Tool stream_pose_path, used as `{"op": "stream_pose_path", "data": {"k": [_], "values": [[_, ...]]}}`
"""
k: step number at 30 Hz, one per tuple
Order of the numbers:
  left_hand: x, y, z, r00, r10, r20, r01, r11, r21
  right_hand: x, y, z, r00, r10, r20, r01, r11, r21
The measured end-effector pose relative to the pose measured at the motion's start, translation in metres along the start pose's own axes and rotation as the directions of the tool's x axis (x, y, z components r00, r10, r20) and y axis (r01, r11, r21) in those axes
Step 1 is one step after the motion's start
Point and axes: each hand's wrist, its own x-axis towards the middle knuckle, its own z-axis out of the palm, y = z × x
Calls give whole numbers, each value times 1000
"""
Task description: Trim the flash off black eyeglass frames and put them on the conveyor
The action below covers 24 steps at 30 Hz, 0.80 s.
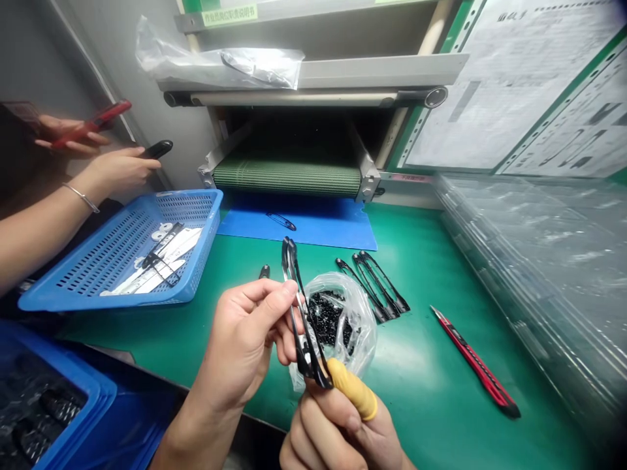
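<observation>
In front of me, I hold a pair of long, narrow black plastic frames (pixel 307 326) tilted upright over the green mat. My left hand (pixel 245 339) is closed, pinching them near the middle between thumb and fingers. The lower end sits in my closed right hand (pixel 337 418), which wears a yellow finger cot (pixel 353 390). Just behind them stands a clear plastic bag (pixel 365 326) filled with small black parts (pixel 329 316). Several similar black frames (pixel 375 284) lie to the bag's right. A small black piece (pixel 264 271) shows behind my left hand.
A red utility knife (pixel 475 359) with its blade tip out lies at right, near clear plastic trays (pixel 533 261). A green conveyor belt (pixel 289 176) ends above a blue sheet (pixel 323 225). At left are a blue basket (pixel 122 222), a blue bin (pixel 105 391) and another person's hands (pixel 117 170).
</observation>
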Motion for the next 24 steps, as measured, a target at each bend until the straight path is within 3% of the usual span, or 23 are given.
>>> {"op": "stream_pose_path", "data": {"k": [5,10,14,24], "values": [[0,-2,-1,999,33,-30,-33,999,13,-2,-2,5,994,45,-103,-44,999,10],[3,-1,-1,998,19,-59,-18,1000,13,-1,-2,3,999,47,7,-47,999,12],[2,-2,-3,998,9,-55,-9,1000,-12,-2,-3,2,995,101,-24,-100,995,20],[1,-1,-3,999,26,-28,-28,998,-58,-2,-4,5,995,94,-15,-94,996,7]]}}
